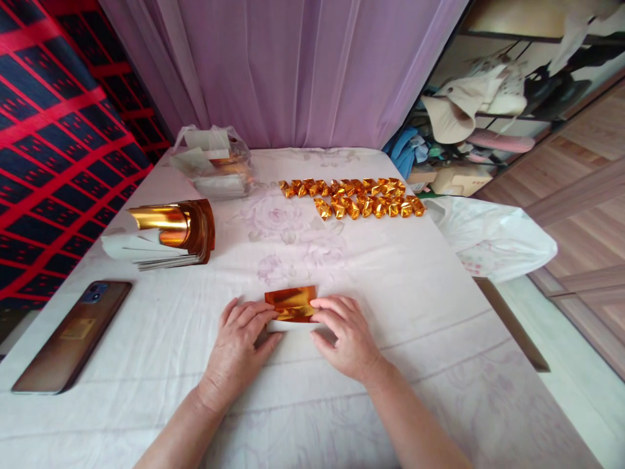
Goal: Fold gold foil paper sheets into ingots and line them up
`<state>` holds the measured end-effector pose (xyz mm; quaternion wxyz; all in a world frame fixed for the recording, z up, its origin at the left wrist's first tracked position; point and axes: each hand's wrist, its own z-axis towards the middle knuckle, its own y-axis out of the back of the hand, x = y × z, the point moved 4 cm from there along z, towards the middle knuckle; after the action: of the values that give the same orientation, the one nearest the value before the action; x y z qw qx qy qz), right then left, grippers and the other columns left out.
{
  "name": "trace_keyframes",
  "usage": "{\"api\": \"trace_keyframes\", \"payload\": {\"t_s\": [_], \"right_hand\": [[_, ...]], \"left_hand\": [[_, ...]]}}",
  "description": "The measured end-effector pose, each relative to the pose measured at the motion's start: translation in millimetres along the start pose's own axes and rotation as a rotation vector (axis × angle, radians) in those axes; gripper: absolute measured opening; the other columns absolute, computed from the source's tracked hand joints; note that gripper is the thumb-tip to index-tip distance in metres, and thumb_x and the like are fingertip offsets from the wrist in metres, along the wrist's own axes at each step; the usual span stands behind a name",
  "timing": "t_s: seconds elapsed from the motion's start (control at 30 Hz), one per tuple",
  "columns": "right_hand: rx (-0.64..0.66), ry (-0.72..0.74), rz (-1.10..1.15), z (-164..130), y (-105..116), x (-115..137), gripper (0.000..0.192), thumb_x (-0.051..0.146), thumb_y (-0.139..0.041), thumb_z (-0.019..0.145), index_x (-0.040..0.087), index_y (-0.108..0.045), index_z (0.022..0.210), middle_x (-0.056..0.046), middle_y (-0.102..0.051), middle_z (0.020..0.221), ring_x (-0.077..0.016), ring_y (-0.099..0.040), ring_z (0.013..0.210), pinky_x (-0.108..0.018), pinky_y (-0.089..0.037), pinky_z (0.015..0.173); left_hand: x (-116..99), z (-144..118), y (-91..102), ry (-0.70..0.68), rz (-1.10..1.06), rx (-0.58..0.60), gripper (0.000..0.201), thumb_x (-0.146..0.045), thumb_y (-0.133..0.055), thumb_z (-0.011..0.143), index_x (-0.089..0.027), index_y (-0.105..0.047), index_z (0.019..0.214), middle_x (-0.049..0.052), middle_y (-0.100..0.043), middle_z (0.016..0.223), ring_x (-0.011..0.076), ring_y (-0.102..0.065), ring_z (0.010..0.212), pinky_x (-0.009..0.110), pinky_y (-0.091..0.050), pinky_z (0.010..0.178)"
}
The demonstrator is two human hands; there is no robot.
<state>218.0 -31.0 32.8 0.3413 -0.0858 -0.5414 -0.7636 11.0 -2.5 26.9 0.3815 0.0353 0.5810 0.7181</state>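
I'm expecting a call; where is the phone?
In the head view, the phone lies on the left of the table, nearer than the gold foil stack and left of the left hand.

I find this to be a room in a home: a flower-patterned cloth point(415, 312) covers the table, and a purple curtain point(322, 71) hangs behind it. Open shelving beyond holds a pale cap point(454, 120), white shoes point(508, 91) and black shoes point(561, 91), beside wood-grain panels point(581, 176). Red-and-dark checked fabric point(58, 143) hangs at left, possibly bedding or another curtain, being partly cut off.
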Motion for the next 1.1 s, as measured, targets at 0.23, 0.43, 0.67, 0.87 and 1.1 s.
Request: {"api": "trace_keyframes", "payload": {"t_s": [0.23, 0.43, 0.67, 0.87, 1.1], "right_hand": [[0.053, 0.038, -0.001, -0.3, -1.8, -4.9, 0.013, 0.015, -0.061, 0.086, 0.024, -0.07, 0.087, -0.004, -0.072, 0.109, -0.0208, -0.061, 0.102, -0.039, -0.047, 0.09], [-0.024, 0.044, 0.024, -1.5, -0.9, -6.2, 0.013, 0.02, -0.058, 0.093, 0.024, -0.07, 0.093, -0.003, -0.074, 0.104, -0.0203, -0.063, 0.1, -0.039, -0.049, 0.09], [-0.048, 0.006, 0.027, -1.7, -1.9, -9.8, 0.017, 0.023, -0.054, 0.095, 0.024, -0.07, 0.101, -0.005, -0.075, 0.099, -0.0198, -0.066, 0.096, -0.036, -0.052, 0.087], [-0.035, 0.014, 0.049, -0.7, 0.8, -6.9, 0.018, 0.028, -0.052, 0.095, 0.022, -0.068, 0.103, -0.006, -0.074, 0.101, -0.021, -0.065, 0.097, -0.038, -0.05, 0.088], [-0.05, 0.003, 0.063, -1.9, 5.1, -9.8, 0.02, 0.031, -0.053, 0.093, 0.022, -0.066, 0.105, -0.006, -0.073, 0.1, -0.0207, -0.066, 0.096, -0.036, -0.051, 0.087]], "left_hand": [[4.1, -1.4, -1.7, 0.017, 0.005, 0.001, 0.024, -0.033, -0.062, 0.088, -0.024, -0.067, 0.11, 0.007, -0.07, 0.115, 0.0258, -0.063, 0.106, 0.054, -0.036, 0.107], [4.5, -1.3, -1.8, 0.001, 0.013, 0.008, 0.024, -0.034, -0.061, 0.089, -0.024, -0.068, 0.111, 0.006, -0.072, 0.115, 0.0262, -0.063, 0.109, 0.053, -0.036, 0.107], [7.0, -1.6, -1.7, 0.002, 0.028, -0.005, 0.019, -0.031, -0.055, 0.094, -0.025, -0.071, 0.103, 0.006, -0.074, 0.111, 0.026, -0.065, 0.106, 0.052, -0.038, 0.104], [6.3, -1.3, -1.2, 0.001, 0.03, -0.02, 0.02, -0.031, -0.053, 0.096, -0.025, -0.07, 0.104, 0.005, -0.075, 0.108, 0.0256, -0.066, 0.106, 0.053, -0.038, 0.104], [6.8, -0.2, 0.5, 0.032, -0.002, -0.042, 0.022, -0.032, -0.051, 0.096, -0.026, -0.072, 0.101, 0.005, -0.075, 0.106, 0.0237, -0.067, 0.103, 0.051, -0.04, 0.104]]}}
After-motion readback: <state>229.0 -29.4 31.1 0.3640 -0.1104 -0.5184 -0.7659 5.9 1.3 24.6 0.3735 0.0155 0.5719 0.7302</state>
